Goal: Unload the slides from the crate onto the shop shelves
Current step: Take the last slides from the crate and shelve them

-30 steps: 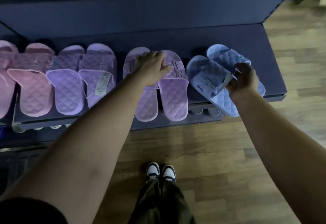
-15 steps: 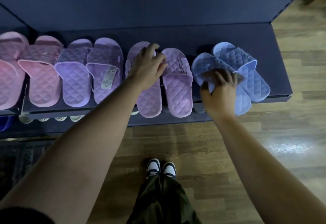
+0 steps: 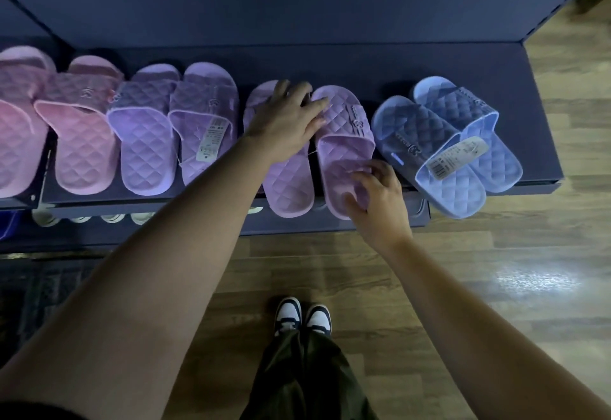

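A dark blue shelf point(image 3: 330, 66) runs from 9 o'clock to 2 o'clock, and quilted slides lie on it in a row, heels toward the front edge. Pink slides point(image 3: 82, 142) sit at 10 o'clock, with a lilac pair point(image 3: 145, 155) just beside them at 11 carrying a paper tag point(image 3: 211, 142). The middle lilac pair point(image 3: 344, 128) lies at 12, heels hanging past the edge. At 1 o'clock the blue pair point(image 3: 453, 188) lies angled, one slide overlapping the other, a barcode label point(image 3: 458, 156) on top. The wooden floor point(image 3: 496, 287) fills 3 to 6 o'clock and bears two sneakers point(image 3: 302, 317).
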Demonstrator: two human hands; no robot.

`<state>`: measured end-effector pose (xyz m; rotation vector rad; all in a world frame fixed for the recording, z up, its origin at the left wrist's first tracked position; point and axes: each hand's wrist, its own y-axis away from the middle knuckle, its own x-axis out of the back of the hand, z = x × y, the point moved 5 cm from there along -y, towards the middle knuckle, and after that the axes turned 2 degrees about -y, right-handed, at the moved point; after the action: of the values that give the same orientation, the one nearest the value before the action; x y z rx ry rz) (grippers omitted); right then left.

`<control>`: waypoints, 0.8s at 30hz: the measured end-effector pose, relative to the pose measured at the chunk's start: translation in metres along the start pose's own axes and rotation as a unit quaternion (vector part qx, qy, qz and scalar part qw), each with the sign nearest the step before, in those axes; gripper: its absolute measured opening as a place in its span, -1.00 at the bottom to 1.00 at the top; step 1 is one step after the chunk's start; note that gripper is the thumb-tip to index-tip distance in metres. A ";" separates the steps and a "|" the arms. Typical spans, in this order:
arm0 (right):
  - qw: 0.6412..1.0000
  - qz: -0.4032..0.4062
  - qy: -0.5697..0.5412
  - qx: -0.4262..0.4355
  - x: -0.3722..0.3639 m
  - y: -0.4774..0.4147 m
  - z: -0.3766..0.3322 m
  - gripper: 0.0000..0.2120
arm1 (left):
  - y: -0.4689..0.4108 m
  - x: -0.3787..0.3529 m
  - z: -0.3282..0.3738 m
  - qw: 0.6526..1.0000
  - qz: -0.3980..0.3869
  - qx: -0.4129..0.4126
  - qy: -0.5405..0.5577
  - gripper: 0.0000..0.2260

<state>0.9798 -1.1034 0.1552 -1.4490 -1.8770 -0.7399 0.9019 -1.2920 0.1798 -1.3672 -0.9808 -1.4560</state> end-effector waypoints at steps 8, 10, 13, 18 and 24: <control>1.000 -0.008 -0.012 -0.025 -0.014 0.012 -0.002 -0.44 | 0.120 -0.022 0.034 0.969 0.086 0.210 0.102 -0.28; 0.999 -0.011 -0.012 -0.029 -0.015 0.010 -0.005 -0.41 | 0.135 -0.034 0.044 0.962 0.043 0.238 0.128 -0.16; 0.999 -0.018 -0.008 -0.030 -0.017 -0.002 -0.009 -0.40 | 0.140 -0.047 0.043 0.955 0.020 0.238 0.173 -0.19; 1.000 -0.007 -0.012 -0.017 -0.022 -0.028 -0.017 -0.40 | 0.122 -0.049 0.007 0.957 0.026 0.229 0.177 -0.26; 0.999 -0.034 -0.003 -0.027 -0.039 -0.055 -0.022 -0.38 | 0.109 -0.045 -0.007 0.951 -0.002 0.244 0.191 -0.25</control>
<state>0.9369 -1.1564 0.1364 -1.4293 -1.9321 -0.8251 1.0039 -1.3269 0.1320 -0.6955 -0.9970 -1.3002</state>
